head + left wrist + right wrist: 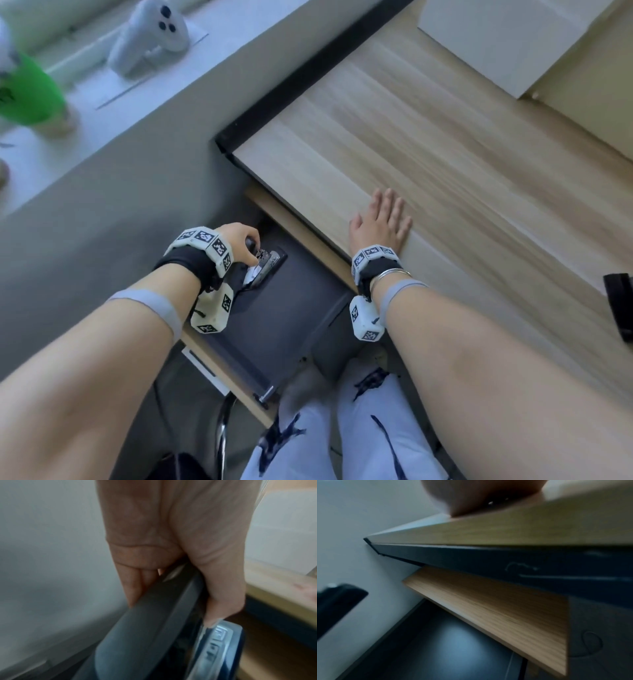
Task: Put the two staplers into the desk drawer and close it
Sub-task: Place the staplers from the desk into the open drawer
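Observation:
My left hand (251, 255) holds a stapler (265, 265) low over the open drawer (294, 308), near its far left corner. In the left wrist view, fingers (137, 588) and thumb curl round the stapler's dark top (145, 628), with its metal base (217, 646) below. My right hand (382, 222) lies flat, fingers straight, on the wooden desk top (445, 154) by the front edge; the right wrist view shows only its heel (479, 497). The drawer's dark floor (445, 642) is bare where it shows. I see no second stapler for certain.
A black object (620, 308) sits at the desk's right edge, cut off by the frame. A white box (507, 41) stands at the back. Left of the desk, a sill holds a white controller (150, 37) and a green cup (27, 92). My knees (342, 428) are below the drawer.

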